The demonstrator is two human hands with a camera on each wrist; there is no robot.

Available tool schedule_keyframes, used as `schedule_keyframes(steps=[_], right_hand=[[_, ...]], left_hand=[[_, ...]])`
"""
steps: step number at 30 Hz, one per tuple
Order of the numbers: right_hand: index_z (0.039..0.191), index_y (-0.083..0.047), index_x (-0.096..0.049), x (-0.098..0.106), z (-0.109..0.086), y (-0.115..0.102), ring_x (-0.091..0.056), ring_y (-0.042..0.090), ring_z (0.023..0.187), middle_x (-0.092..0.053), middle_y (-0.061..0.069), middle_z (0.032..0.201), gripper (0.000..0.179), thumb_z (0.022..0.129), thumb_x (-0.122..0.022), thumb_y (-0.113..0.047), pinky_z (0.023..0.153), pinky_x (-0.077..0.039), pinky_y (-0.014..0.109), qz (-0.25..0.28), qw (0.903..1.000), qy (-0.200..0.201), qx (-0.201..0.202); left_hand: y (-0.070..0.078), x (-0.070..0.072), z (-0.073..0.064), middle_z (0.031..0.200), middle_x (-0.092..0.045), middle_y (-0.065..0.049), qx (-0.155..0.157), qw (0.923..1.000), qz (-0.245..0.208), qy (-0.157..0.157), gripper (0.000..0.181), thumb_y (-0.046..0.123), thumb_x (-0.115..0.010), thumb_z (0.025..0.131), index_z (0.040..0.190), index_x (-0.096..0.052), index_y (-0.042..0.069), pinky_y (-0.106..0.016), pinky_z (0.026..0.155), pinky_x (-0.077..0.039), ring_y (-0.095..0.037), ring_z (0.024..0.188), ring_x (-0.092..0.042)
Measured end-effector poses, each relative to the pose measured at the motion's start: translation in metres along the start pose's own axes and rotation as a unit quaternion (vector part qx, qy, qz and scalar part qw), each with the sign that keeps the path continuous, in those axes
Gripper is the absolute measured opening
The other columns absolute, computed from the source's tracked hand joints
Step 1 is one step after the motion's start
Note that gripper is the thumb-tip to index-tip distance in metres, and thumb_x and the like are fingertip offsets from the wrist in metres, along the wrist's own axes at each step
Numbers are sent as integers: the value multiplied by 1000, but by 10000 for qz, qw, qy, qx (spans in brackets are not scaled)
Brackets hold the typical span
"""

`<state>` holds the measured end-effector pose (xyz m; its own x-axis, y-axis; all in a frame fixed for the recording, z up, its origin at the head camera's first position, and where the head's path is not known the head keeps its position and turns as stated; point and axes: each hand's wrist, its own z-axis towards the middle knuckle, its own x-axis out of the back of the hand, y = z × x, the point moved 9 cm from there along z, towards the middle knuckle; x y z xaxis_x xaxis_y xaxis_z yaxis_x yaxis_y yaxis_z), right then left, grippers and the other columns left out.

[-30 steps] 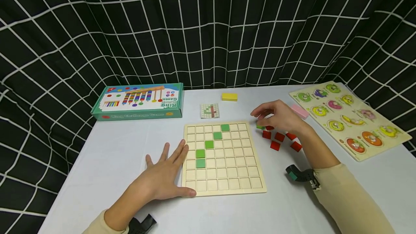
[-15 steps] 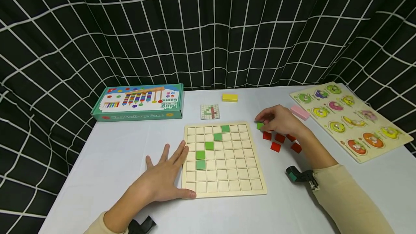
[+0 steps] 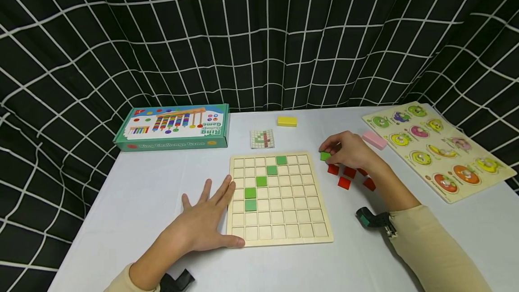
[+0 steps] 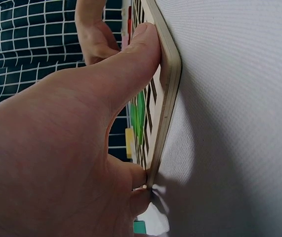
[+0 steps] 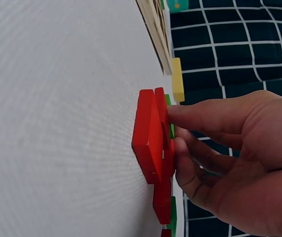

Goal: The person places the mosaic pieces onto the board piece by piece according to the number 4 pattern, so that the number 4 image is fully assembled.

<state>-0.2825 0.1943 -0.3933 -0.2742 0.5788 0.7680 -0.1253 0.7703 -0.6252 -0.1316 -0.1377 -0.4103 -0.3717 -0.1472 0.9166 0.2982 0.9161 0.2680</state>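
Observation:
A light wooden grid board (image 3: 287, 228) lies on the white table, with several green square tiles (image 3: 261, 181) set in a stepped line in its cells. My left hand (image 3: 204, 224) rests spread at the board's left edge, its thumb on the near left corner. To the right of the board, my right hand (image 3: 349, 150) pinches a loose green tile (image 3: 325, 156) between thumb and fingers. Several red tiles (image 3: 344, 183) lie just below and beside that hand; in the right wrist view, red tiles (image 5: 148, 131) partly hide the green one.
A small printed grid card (image 3: 262, 139) and a yellow block (image 3: 287, 121) lie behind the board. At the back left is a green Ring Challenge Game box (image 3: 174, 127). A pink block (image 3: 374, 139) and a fruit puzzle board (image 3: 438, 152) lie to the right.
My right hand has lowered slightly toward me and to the right, and its fingers have come round the green tile. The left hand and the board have stayed in place.

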Motion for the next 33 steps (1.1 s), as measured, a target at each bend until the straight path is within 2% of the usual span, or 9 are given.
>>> schedule_keyframes(steps=[9, 19, 33], right_hand=[[116, -6, -78, 1, -1, 2, -62, 27, 90, -72, 13, 101, 27, 88, -79, -7, 68, -55, 30, 158, 9997, -27, -183], [120, -9, -78, 5, -3, -3, -59, 29, 98, -71, 14, 113, 29, 91, -79, -10, 68, -53, 27, 451, 9989, 39, -110], [116, -8, -80, -2, -7, -19, -60, 26, 94, -73, 13, 108, 31, 86, -84, -12, 69, -52, 26, 946, 9954, -162, -21]], left_hand=[[1, 1, -1, 177, -1, 5, -18, 10000, 28, -29, 131, 84, -72, 72, 169, -13, 19, -94, 99, -15, -49, 160, -8], [0, 0, 0, 177, -1, 6, -8, 10000, 45, 1, 132, 85, -72, 71, 169, -12, 21, -94, 100, -15, -48, 160, -8], [0, 0, 0, 177, -1, 6, 5, 10000, 23, -28, 131, 84, -72, 71, 169, -13, 20, -93, 100, -15, -48, 160, -7]])
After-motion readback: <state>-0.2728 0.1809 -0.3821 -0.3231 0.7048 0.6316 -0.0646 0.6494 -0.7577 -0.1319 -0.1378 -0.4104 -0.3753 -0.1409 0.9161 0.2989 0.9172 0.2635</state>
